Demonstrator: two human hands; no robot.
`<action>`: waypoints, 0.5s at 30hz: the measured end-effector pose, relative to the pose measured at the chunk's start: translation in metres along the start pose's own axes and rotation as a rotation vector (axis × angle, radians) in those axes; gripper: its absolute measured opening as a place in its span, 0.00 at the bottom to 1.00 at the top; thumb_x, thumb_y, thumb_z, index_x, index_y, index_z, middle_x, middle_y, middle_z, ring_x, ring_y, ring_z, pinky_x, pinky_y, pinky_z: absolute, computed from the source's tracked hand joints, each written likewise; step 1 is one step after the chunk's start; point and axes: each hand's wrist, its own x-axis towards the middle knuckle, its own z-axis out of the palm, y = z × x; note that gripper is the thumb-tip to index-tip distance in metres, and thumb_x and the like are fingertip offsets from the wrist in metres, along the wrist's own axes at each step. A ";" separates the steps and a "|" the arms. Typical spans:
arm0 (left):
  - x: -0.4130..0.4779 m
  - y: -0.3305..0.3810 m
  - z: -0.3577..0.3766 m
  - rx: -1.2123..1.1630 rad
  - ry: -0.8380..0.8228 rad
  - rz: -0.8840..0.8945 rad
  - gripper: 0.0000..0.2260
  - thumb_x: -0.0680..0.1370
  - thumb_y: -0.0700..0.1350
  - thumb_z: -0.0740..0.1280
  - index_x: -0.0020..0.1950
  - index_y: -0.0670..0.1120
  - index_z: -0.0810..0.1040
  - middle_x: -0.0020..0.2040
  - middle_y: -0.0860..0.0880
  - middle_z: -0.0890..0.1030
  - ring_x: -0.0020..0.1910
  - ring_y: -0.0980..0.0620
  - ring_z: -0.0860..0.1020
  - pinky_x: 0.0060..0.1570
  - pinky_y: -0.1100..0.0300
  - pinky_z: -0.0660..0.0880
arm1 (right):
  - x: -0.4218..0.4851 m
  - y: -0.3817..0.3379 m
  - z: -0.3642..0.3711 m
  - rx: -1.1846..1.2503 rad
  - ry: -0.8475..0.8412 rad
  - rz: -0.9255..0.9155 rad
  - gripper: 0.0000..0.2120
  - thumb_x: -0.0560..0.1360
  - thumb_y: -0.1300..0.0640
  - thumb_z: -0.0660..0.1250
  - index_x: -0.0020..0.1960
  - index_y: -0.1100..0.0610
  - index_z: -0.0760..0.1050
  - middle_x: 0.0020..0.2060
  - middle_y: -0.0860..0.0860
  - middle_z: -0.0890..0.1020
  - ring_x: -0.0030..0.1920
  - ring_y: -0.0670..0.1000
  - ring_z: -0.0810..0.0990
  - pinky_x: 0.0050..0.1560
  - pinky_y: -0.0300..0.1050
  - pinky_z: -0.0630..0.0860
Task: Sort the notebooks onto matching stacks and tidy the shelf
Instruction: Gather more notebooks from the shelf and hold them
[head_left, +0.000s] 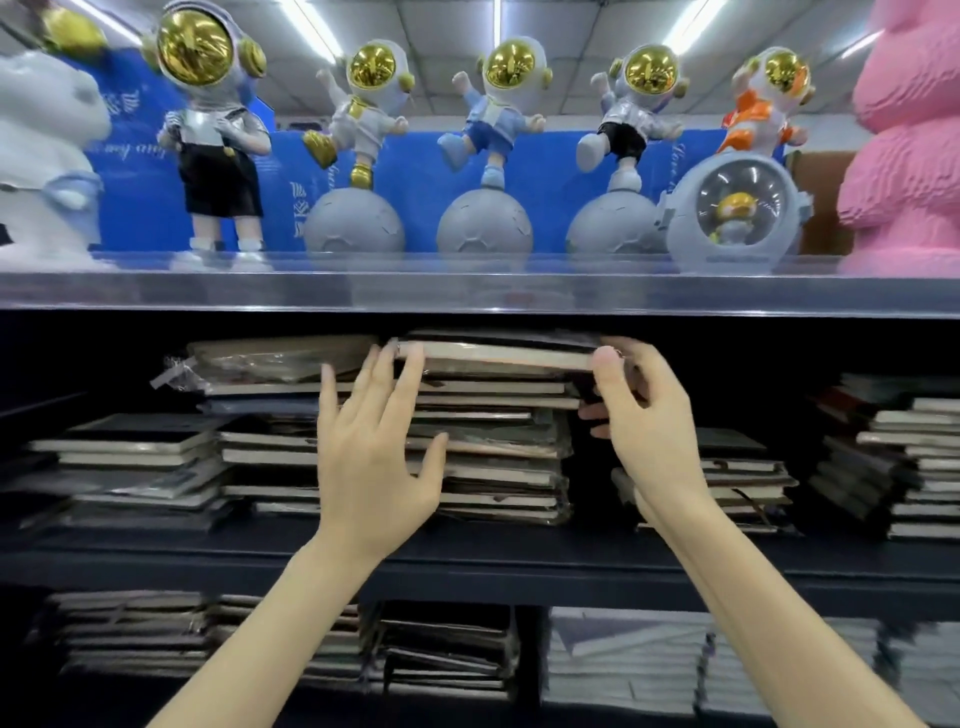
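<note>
A tall middle stack of dark notebooks (493, 447) stands on the dark middle shelf (467, 566). On top of it lies a wrapped notebook (498, 353) with pale page edges. My right hand (644, 410) pinches that notebook's right end between thumb and fingers. My left hand (374, 441) is spread, its fingertips resting on the notebook's left end and on the front of the stack. A lower stack (135, 467) sits to the left, another tall one (270, 415) beside the middle stack, and a short one (743, 478) to the right.
The upper shelf's edge (467, 291) hangs close above the top notebook. Astronaut figurines (488, 150) and a pink bunny figure (909, 135) stand on it. More notebook stacks fill the far right (909, 462) and the bottom shelf (447, 649).
</note>
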 end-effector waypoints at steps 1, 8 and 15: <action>-0.003 0.002 -0.006 -0.003 0.032 0.035 0.27 0.74 0.50 0.65 0.71 0.40 0.68 0.67 0.41 0.74 0.68 0.45 0.71 0.71 0.38 0.58 | -0.002 -0.007 -0.005 0.047 -0.012 0.039 0.06 0.78 0.45 0.62 0.51 0.45 0.75 0.45 0.48 0.81 0.42 0.52 0.83 0.40 0.47 0.79; 0.013 0.014 -0.027 -0.060 0.061 0.047 0.20 0.80 0.51 0.60 0.65 0.39 0.75 0.54 0.44 0.81 0.55 0.50 0.75 0.66 0.48 0.66 | 0.022 -0.039 -0.011 0.450 -0.079 0.497 0.13 0.78 0.68 0.59 0.61 0.71 0.68 0.52 0.65 0.79 0.31 0.58 0.84 0.23 0.37 0.75; 0.015 0.042 -0.055 -1.029 -0.181 -0.863 0.11 0.82 0.52 0.56 0.52 0.50 0.76 0.47 0.47 0.79 0.43 0.51 0.80 0.43 0.59 0.79 | -0.024 -0.045 -0.039 0.434 -0.145 0.474 0.08 0.80 0.68 0.57 0.52 0.62 0.74 0.46 0.59 0.83 0.35 0.57 0.85 0.26 0.35 0.76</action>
